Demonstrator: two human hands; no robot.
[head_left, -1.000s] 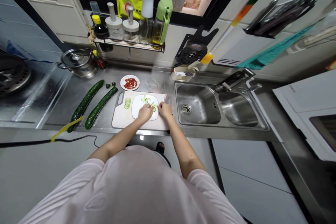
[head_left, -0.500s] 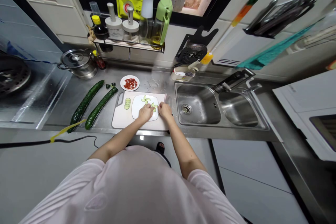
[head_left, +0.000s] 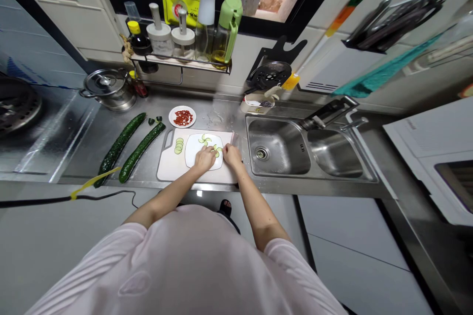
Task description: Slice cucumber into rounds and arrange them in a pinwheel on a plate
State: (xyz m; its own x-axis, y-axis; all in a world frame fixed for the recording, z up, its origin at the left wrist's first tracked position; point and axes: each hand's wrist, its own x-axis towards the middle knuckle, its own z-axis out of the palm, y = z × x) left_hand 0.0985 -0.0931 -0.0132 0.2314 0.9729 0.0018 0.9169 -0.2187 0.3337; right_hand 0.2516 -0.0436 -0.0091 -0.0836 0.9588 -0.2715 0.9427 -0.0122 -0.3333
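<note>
A small white plate (head_left: 191,150) rests on a pale cutting board (head_left: 170,170). On it, thin cucumber pieces (head_left: 204,140) form one curved pinwheel, with a second group of cucumber pieces (head_left: 219,149) to its right. My left hand (head_left: 205,158) reaches over the plate, its fingertips closed on a cucumber piece in the second group. By the plate's right edge is my right hand (head_left: 232,154), fingers pressed together; what they hold, if anything, is hidden. Overlapping round cucumber slices (head_left: 179,145) lie left of the plate.
Two whole-looking cucumbers (head_left: 123,142) and small cut ends (head_left: 155,120) lie left of the board. Behind it stands a plate of chopped red pieces (head_left: 183,117). A double sink (head_left: 281,152) is on the right, a lidded pot (head_left: 110,89) at back left, and a bottle shelf (head_left: 185,61) above.
Both hands stay nearly still over the plate, with only slight finger movement at most. The cucumber pieces look the same, and the view has shifted very slightly.
</note>
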